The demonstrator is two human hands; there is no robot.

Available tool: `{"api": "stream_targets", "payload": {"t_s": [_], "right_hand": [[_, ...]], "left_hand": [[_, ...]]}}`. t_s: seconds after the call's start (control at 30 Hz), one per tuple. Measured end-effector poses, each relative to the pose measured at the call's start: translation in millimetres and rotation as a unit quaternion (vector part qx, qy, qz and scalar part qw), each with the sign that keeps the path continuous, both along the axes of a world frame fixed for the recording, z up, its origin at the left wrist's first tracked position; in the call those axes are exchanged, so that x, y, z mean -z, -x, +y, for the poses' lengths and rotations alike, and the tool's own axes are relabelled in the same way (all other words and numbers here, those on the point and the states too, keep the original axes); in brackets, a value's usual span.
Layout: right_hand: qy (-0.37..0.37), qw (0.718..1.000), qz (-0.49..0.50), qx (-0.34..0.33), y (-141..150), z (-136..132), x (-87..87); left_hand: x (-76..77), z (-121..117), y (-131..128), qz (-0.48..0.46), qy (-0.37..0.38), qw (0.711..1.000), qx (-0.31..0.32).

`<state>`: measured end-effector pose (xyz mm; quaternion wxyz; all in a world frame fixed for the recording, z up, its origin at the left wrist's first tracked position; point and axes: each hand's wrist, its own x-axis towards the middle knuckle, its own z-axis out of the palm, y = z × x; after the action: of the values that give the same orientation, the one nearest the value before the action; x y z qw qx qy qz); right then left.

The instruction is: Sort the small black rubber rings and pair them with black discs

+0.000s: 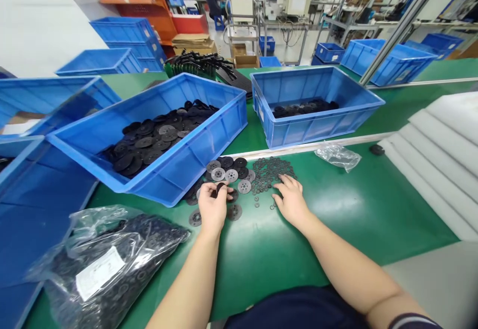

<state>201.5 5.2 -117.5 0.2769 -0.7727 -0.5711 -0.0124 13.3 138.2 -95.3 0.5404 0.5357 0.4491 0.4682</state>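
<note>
My left hand [213, 203] is closed on a small black disc [220, 188], pinched between thumb and fingers. Around that hand, dark round discs with holes [231, 175] lie in a loose cluster on the green tabletop [269, 259]. To the right of them spreads a patch of many small dark rings [267, 169]. My right hand [290, 198] rests at the right edge of this patch, its fingers apart and touching or just over the rings. Nothing shows in its grasp, though the undersides of the fingertips are hidden.
Behind the hands stand a blue bin of black discs [209, 142] and another blue bin [309, 132] with dark parts. A clear bag of black rings [149, 264] lies front left. A crumpled plastic bag [338, 156] and stacked white foam sheets [429, 164] are on the right.
</note>
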Motion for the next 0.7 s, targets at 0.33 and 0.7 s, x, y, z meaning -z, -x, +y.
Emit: {"api": "stream_targets", "payload": {"t_s": [0.33,0.7], "right_hand": [[-0.001,1.000,0.018,0.021,1.9,14.8,-4.8],[-0.089,0.993,0.064,-0.032,11.3,11.6,-12.1]], "left_hand": [[9.2,-6.6,-16.7,0.388,-0.267,0.872,0.130],[-4.4,-30.4,-14.5,0.110,0.003,0.985,0.133]]}}
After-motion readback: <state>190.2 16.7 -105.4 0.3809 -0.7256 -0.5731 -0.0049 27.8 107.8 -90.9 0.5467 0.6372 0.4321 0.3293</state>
